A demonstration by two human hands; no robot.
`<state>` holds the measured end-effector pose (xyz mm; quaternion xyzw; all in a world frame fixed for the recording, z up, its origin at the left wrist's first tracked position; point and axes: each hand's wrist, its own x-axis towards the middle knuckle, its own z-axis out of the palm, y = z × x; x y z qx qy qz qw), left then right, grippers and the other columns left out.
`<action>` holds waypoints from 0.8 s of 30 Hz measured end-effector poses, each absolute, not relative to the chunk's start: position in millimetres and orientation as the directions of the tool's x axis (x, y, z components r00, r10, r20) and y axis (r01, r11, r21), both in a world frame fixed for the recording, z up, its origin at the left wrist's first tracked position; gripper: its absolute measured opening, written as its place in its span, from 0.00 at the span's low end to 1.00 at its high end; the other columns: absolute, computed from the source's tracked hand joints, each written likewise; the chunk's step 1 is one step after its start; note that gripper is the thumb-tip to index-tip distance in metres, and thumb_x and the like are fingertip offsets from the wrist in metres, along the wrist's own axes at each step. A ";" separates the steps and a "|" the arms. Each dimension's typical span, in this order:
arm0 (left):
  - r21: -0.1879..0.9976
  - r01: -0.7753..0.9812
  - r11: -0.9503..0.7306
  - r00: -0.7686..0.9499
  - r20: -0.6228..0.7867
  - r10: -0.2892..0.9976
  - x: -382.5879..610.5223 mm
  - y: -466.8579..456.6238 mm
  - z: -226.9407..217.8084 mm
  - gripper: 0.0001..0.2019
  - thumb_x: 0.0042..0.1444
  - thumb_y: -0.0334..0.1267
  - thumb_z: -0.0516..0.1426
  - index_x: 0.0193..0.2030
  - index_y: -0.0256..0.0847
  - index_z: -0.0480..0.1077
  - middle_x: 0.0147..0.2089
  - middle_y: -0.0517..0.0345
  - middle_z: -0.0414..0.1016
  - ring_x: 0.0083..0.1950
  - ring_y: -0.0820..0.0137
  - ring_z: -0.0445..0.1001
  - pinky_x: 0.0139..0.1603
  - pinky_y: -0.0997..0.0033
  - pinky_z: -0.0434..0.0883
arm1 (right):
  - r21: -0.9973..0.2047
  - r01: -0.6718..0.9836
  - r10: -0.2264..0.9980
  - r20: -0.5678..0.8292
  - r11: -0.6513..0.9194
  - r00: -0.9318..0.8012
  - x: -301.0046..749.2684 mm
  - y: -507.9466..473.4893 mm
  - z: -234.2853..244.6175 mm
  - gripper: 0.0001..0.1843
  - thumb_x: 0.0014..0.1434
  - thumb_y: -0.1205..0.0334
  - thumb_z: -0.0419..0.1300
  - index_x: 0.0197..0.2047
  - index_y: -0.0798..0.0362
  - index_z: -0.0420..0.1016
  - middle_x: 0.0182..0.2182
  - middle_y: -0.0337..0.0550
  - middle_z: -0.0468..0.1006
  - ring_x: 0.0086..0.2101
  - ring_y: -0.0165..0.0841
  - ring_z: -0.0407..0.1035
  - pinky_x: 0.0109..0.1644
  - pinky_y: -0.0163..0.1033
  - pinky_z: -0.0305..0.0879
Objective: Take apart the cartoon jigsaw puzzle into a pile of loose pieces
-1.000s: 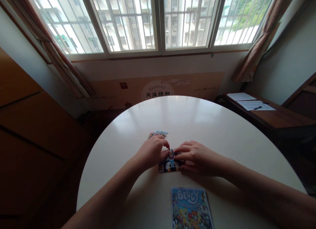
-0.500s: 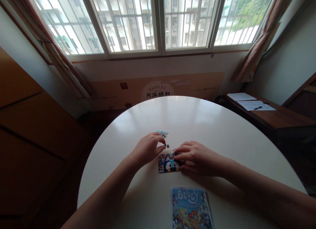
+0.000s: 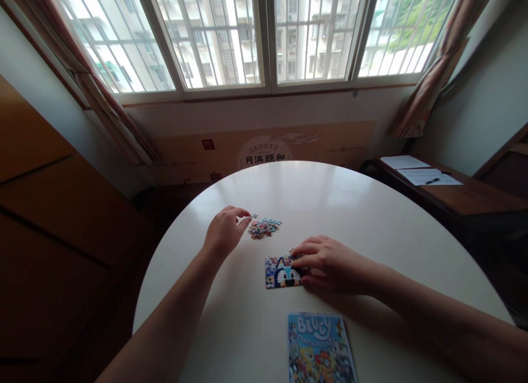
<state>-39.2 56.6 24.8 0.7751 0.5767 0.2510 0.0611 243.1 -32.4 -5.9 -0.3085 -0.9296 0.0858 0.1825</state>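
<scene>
Picking from the heap of loose pieces (image 3: 264, 227), what is the correct method? asks the trainee.

Instructor: Work from the heap's left rim, where the left hand (image 3: 225, 234) sits. Its thumb and forefinger are drawn close together at that rim; I cannot tell whether a piece is between them. My advice: take one piece only, by its edges and picture side up, so the rest do not scatter across the table (image 3: 371, 207).

Trainee: And the other hand?

Instructor: The right hand (image 3: 330, 264) lies with loosely bent fingers, their tips against the right edge of the joined patch (image 3: 282, 273). It grips nothing. Light downward pressure should be enough to keep the patch from sliding.

Trainee: Where is each item?

Instructor: The heap is mid-table, toward the far edge. The patch is nearer, just right of it. The printed card (image 3: 319, 347) lies at the near edge.

Trainee: Quantities?

Instructor: One heap, its pieces too small to count. One joined patch. One card. Two hands. On the side desk (image 3: 474, 198), two sheets of paper (image 3: 427, 175) and one pen (image 3: 431, 180).
</scene>
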 end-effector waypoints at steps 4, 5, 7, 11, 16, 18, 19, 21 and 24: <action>0.375 0.867 -0.329 0.231 0.283 0.931 -34.3 57.0 17.2 0.10 0.61 0.40 0.58 0.43 0.41 0.80 0.44 0.52 0.79 0.42 0.63 0.76 0.45 0.64 0.71 | -0.273 0.537 0.601 0.285 0.798 -0.747 243.2 -32.6 -5.2 0.16 0.63 0.55 0.63 0.54 0.44 0.78 0.53 0.43 0.78 0.51 0.38 0.71 0.56 0.49 0.67; 0.369 0.869 -0.330 0.238 0.271 0.933 -33.5 57.0 15.5 0.10 0.61 0.40 0.58 0.43 0.41 0.80 0.44 0.52 0.79 0.42 0.62 0.77 0.45 0.64 0.71 | -0.274 0.538 0.602 0.284 0.797 -0.746 243.0 -32.8 -4.8 0.16 0.63 0.55 0.62 0.54 0.45 0.78 0.53 0.43 0.78 0.51 0.38 0.71 0.56 0.49 0.67; 0.363 0.869 -0.336 0.256 0.250 0.934 -32.9 57.2 13.3 0.10 0.61 0.40 0.59 0.45 0.41 0.79 0.45 0.51 0.79 0.43 0.63 0.77 0.45 0.65 0.72 | -0.277 0.541 0.606 0.281 0.794 -0.745 242.6 -33.2 -3.9 0.16 0.63 0.55 0.63 0.54 0.45 0.78 0.53 0.43 0.78 0.51 0.38 0.71 0.57 0.50 0.67; 0.371 0.866 -0.336 0.259 0.241 0.935 -35.1 57.1 15.4 0.11 0.61 0.39 0.59 0.46 0.40 0.79 0.46 0.51 0.78 0.43 0.62 0.77 0.46 0.64 0.72 | -0.291 0.542 0.611 0.264 0.788 -0.747 243.5 -33.7 -0.4 0.17 0.62 0.57 0.64 0.55 0.45 0.78 0.54 0.43 0.78 0.52 0.38 0.71 0.58 0.50 0.66; 0.396 0.857 -0.329 0.229 0.280 0.932 -36.2 54.5 23.7 0.09 0.61 0.36 0.57 0.43 0.39 0.79 0.45 0.51 0.79 0.41 0.63 0.77 0.47 0.63 0.72 | -0.331 0.502 0.583 0.224 0.799 -0.781 251.7 -33.8 4.6 0.23 0.61 0.57 0.64 0.60 0.43 0.74 0.58 0.44 0.74 0.55 0.38 0.70 0.60 0.51 0.65; 0.404 0.849 -0.341 0.230 0.299 0.926 -34.5 52.1 26.2 0.09 0.61 0.36 0.57 0.42 0.40 0.79 0.44 0.52 0.79 0.39 0.64 0.77 0.45 0.63 0.72 | -0.343 0.508 0.592 0.213 0.790 -0.777 254.4 -33.7 6.1 0.27 0.60 0.58 0.66 0.62 0.43 0.71 0.60 0.44 0.72 0.56 0.39 0.69 0.60 0.50 0.65; 0.407 0.842 -0.353 0.238 0.308 0.921 -33.0 50.5 27.1 0.09 0.61 0.36 0.57 0.42 0.40 0.79 0.44 0.52 0.79 0.39 0.64 0.76 0.45 0.63 0.72 | -0.342 0.519 0.603 0.213 0.783 -0.769 255.0 -33.6 6.9 0.27 0.59 0.58 0.66 0.62 0.43 0.71 0.60 0.45 0.72 0.56 0.39 0.69 0.60 0.50 0.65; 0.419 0.818 -0.394 0.275 0.317 0.908 -28.7 46.6 27.9 0.08 0.61 0.37 0.58 0.42 0.40 0.79 0.43 0.53 0.79 0.38 0.65 0.76 0.43 0.64 0.72 | -0.330 0.541 0.621 0.219 0.773 -0.753 255.2 -33.2 8.3 0.26 0.58 0.58 0.67 0.60 0.45 0.73 0.58 0.45 0.74 0.55 0.39 0.69 0.59 0.50 0.66; 0.435 0.756 -0.488 0.390 0.298 0.871 -19.2 38.8 26.2 0.07 0.61 0.36 0.59 0.41 0.41 0.79 0.43 0.54 0.78 0.37 0.67 0.75 0.42 0.65 0.72 | -0.330 0.553 0.632 0.217 0.765 -0.744 253.7 -32.5 9.2 0.17 0.59 0.59 0.67 0.52 0.47 0.78 0.53 0.44 0.77 0.51 0.37 0.71 0.56 0.47 0.67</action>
